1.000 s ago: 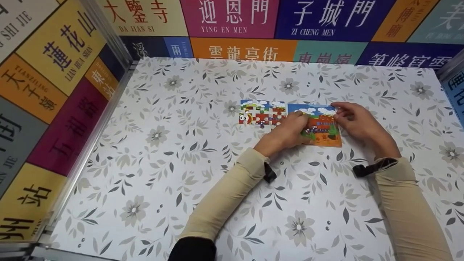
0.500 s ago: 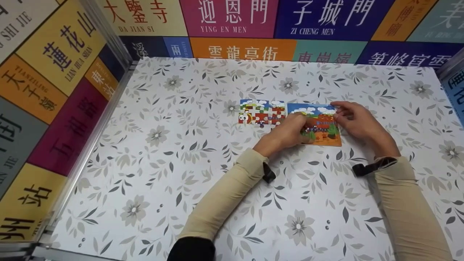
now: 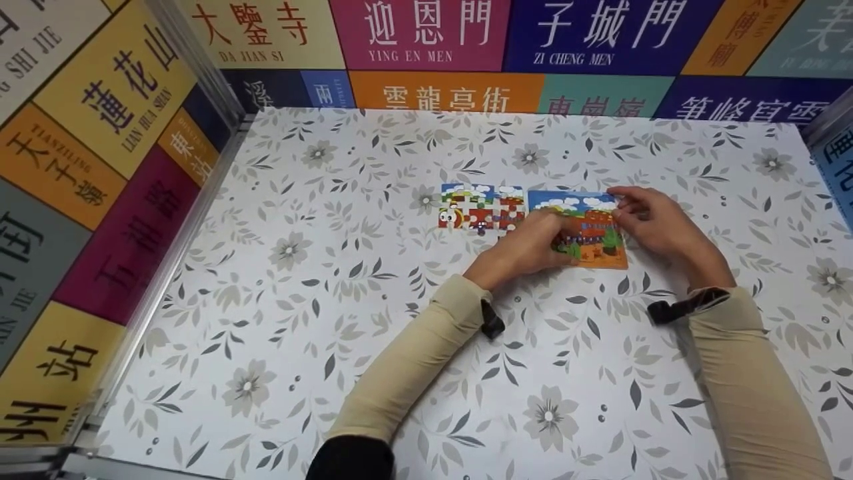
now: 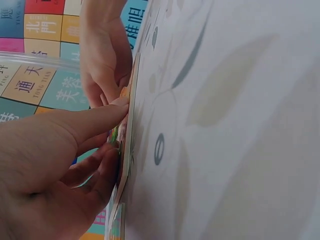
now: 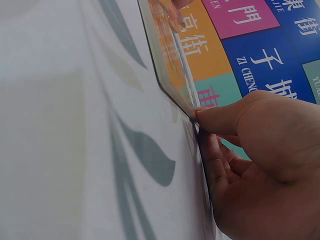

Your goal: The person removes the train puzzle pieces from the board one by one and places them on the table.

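Note:
A jigsaw puzzle (image 3: 603,250) in a flat board, printed with blue sky, a red train, orange ground and cactuses, lies on the table. My left hand (image 3: 526,243) covers its left part, thumb and fingers curled at the board; in the left wrist view the thumb (image 4: 107,117) touches near the board's edge, and what lies under the fingertips is partly hidden. At the upper right corner my right hand (image 3: 656,220) pinches the board's edge between thumb (image 5: 215,117) and fingers. Left of the board lie several joined or closely set loose puzzle pieces (image 3: 466,217).
White paper with grey flowers and leaves covers the table (image 3: 300,320). Coloured panels with Chinese lettering (image 3: 426,40) stand along the back, and similar panels (image 3: 120,173) line the left side. A metal rail (image 3: 166,287) runs along the left edge.
Both hands stay almost where they were. The left hand's fingers shift slightly on the board, showing a little more of the green printed part. The board keeps its place.

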A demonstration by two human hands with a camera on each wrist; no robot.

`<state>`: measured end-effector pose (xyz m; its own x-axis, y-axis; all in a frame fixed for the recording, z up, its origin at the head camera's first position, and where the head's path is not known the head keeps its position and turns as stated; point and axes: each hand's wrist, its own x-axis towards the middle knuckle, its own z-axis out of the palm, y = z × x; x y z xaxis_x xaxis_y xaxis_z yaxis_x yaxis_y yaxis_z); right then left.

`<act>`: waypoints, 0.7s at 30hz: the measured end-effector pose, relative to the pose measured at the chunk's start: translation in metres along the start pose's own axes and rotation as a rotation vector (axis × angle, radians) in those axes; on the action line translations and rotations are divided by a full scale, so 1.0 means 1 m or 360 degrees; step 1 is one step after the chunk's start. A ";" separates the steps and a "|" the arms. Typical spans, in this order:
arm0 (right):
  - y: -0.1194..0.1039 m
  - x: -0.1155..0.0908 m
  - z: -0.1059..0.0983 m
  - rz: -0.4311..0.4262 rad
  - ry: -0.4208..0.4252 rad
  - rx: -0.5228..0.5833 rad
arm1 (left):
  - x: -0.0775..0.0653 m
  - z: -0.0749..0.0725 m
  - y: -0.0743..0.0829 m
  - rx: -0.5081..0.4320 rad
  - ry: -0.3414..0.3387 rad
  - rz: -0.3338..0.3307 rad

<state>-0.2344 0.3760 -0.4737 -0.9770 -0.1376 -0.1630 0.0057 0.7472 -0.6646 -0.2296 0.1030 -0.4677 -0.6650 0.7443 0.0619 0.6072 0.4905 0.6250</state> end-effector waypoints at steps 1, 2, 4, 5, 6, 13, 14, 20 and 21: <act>0.000 0.000 0.000 0.0000 -0.0003 0.0000 | 0.000 0.000 0.000 -0.0006 -0.0005 0.0014; 0.000 0.000 0.000 -0.0002 -0.0004 0.0002 | 0.000 0.000 0.000 -0.0018 -0.0015 0.0023; 0.000 0.000 0.000 -0.0009 -0.0006 -0.0003 | -0.001 0.001 0.000 -0.0026 -0.0023 0.0044; 0.000 0.000 0.000 -0.0011 -0.0005 -0.0008 | -0.001 0.001 0.000 -0.0027 -0.0024 0.0048; 0.000 0.000 0.000 -0.0015 -0.0004 -0.0010 | -0.002 0.001 0.000 -0.0029 -0.0023 0.0052; 0.000 -0.001 0.000 -0.0018 0.0002 -0.0017 | -0.005 -0.001 0.001 -0.0036 -0.0021 0.0080; -0.001 -0.001 0.000 -0.0016 0.0000 -0.0018 | -0.005 -0.002 0.001 -0.0024 -0.0020 0.0086; -0.002 -0.002 0.000 0.0015 -0.0007 -0.0021 | -0.010 -0.007 0.004 -0.0038 -0.0047 0.0107; -0.002 -0.002 0.000 0.0018 -0.0008 -0.0023 | -0.011 -0.008 0.004 -0.0051 -0.0055 0.0110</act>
<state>-0.2324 0.3750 -0.4718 -0.9758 -0.1325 -0.1740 0.0134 0.7578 -0.6523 -0.2229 0.0930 -0.4597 -0.6062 0.7914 0.0788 0.6364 0.4233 0.6449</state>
